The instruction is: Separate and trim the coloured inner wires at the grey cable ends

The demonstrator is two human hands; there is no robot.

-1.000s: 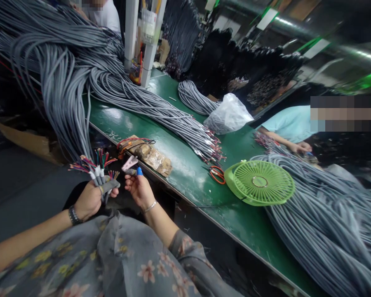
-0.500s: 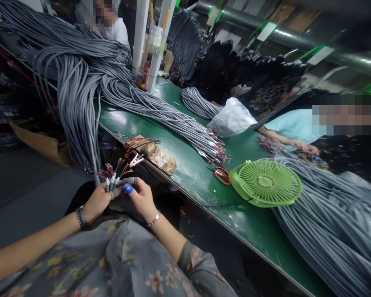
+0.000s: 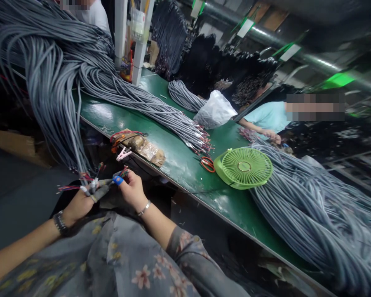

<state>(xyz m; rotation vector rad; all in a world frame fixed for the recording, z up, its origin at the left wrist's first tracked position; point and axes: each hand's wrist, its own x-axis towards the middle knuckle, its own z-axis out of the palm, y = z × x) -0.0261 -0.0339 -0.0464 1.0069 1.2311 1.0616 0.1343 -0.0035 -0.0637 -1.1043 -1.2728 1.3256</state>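
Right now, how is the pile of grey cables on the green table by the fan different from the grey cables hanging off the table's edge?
The grey cable pile by the green fan lies heaped on the green table, touched by neither hand. The hanging grey cables droop over the edge, and the left hand and right hand grip their ends. Both are grey bundles.

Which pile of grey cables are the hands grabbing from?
The grey cables hanging off the table's near-left edge. The left hand and right hand hold their coloured ends; the other grey piles lie on the green table, untouched.
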